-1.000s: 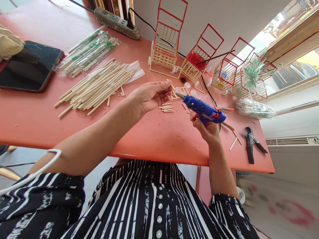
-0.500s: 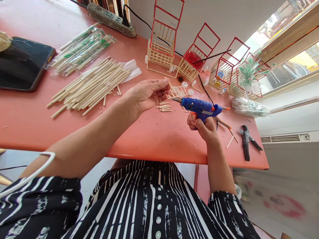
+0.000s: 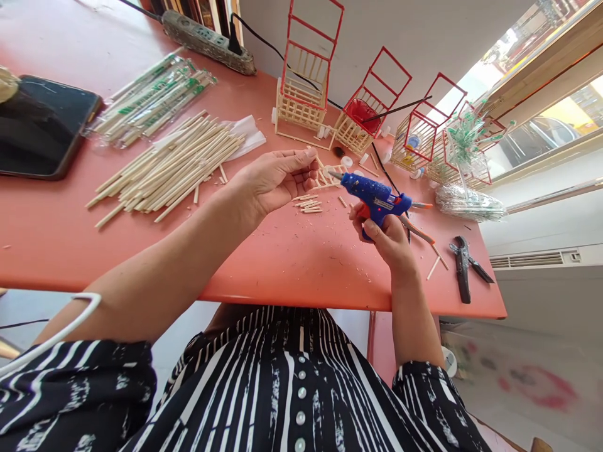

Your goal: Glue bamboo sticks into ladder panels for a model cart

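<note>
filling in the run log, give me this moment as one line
left hand: pinching thin wooden stick | right hand: gripping blue hot glue gun, nozzle toward left hand | tabletop: short cut sticks, longer-stick pile

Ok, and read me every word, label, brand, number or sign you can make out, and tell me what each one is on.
No text is readable for certain.
Plastic-wrapped chopsticks: green print, too small and blurred to read.
Blue glue gun in the right hand: a pale marking on its side, too small to read.
Black-and-white garment: letter-like marks on the sleeve, no clear word.
</note>
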`<state>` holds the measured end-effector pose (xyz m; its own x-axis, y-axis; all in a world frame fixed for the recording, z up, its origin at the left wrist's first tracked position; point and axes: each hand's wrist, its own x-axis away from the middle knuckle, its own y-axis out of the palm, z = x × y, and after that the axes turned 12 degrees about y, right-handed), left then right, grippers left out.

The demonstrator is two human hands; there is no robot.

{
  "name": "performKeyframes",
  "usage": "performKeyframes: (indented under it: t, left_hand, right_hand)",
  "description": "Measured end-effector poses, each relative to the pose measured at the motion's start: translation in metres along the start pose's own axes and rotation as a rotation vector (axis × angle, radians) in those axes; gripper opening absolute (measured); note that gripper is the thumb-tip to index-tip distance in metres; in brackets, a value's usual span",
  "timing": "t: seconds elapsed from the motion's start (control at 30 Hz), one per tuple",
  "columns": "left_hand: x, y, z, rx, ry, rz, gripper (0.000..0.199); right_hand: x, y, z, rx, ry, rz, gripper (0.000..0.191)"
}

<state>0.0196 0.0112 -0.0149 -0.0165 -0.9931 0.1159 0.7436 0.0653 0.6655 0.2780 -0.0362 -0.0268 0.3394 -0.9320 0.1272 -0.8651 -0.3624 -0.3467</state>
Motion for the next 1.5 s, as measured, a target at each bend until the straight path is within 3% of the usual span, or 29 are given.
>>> performKeyframes:
  t: [0.1,0.2,0.33,0.5,0.63,0.8,1.03,1.1,1.17,1.23,1.3,1.5]
  left_hand:
    - [-0.001,-0.002,0.001,0.008,-0.001,-0.013,0.02]
    - [-0.001,-0.003,0.001,0.003,-0.001,-0.018,0.022]
    - [0.003,0.0,0.001,-0.021,-0.013,-0.025,0.022]
    - [0.005,0.004,-0.001,-0.021,-0.035,-0.05,0.022]
    - [0.004,0.004,-0.005,-0.047,-0.069,-0.085,0.024]
    - [0.007,0.003,-0.009,-0.149,-0.032,-0.146,0.029]
    - [0.011,0.006,-0.01,-0.287,0.09,-0.167,0.026]
    - [0.011,0.007,-0.01,-0.351,0.14,-0.173,0.024]
    - [0.012,0.008,-0.011,-0.433,0.199,-0.192,0.023]
    - [0.013,0.008,-0.013,-0.504,0.262,-0.224,0.022]
    - [0.014,0.008,-0.014,-0.55,0.309,-0.257,0.022]
    - [0.014,0.007,-0.017,-0.618,0.331,-0.253,0.024]
  right_hand:
    - [0.003,-0.02,0.0,0.132,0.007,0.272,0.051]
    - [0.011,-0.056,0.002,0.395,0.02,0.556,0.047]
    - [0.024,-0.106,0.015,0.835,0.107,0.762,0.04]
    - [0.027,-0.136,0.047,1.086,0.314,0.748,0.04]
    - [0.026,-0.148,0.065,1.096,0.352,0.657,0.04]
    - [0.034,-0.159,0.071,1.036,0.338,0.573,0.049]
    - [0.049,-0.16,0.056,1.044,0.403,0.562,0.077]
    - [0.051,-0.158,0.043,1.072,0.379,0.655,0.076]
    - [0.051,-0.149,0.025,1.049,0.281,0.804,0.059]
    - [0.046,-0.131,0.004,0.945,0.141,0.894,0.035]
    - [0.037,-0.104,-0.017,0.837,0.024,0.893,0.02]
    - [0.004,-0.027,-0.051,0.751,-0.16,0.688,0.012]
